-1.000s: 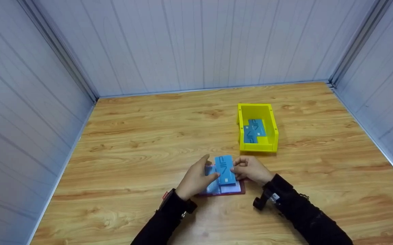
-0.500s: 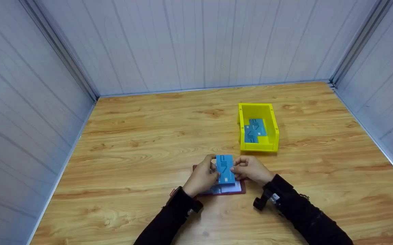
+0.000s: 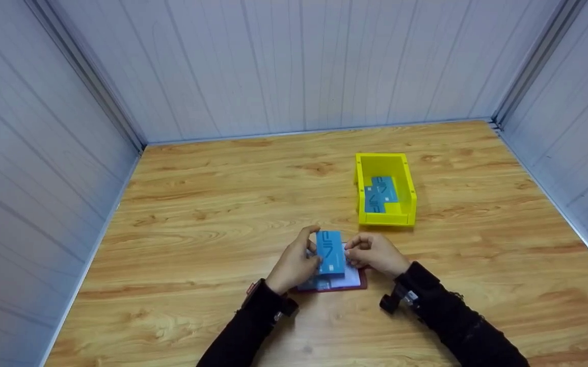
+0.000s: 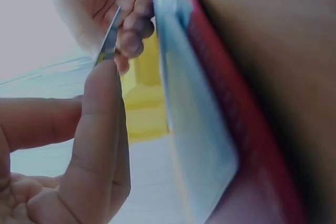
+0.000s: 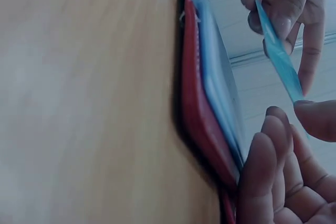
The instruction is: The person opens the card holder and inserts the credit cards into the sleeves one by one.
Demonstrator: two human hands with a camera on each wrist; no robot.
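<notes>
My left hand [image 3: 296, 262] pinches a blue card [image 3: 330, 254] marked "VIP" between thumb and fingers. The card is tilted up above an open red card holder [image 3: 357, 283] with clear sleeves. In the left wrist view the card [image 4: 108, 38] shows almost edge-on, beyond the left fingers. My right hand [image 3: 375, 254] is at the card's right side, its fingers loosely bent. In the right wrist view its thumb [image 5: 317, 120] is at the card's near end, apart from its fingers, which are beside the holder's sleeves [image 5: 212, 72]. The hands and card hide part of the holder.
A yellow bin [image 3: 385, 219] stands on the wooden table [image 3: 222, 204] beyond the right hand. More blue VIP cards [image 3: 383, 189] lie inside it. White panel walls [image 3: 299, 66] enclose the table at the back and on both sides.
The left fingers have closed onto the card's left edge, and the card has shifted slightly left, away from the right fingertips. My right hand has stayed nearly still.
</notes>
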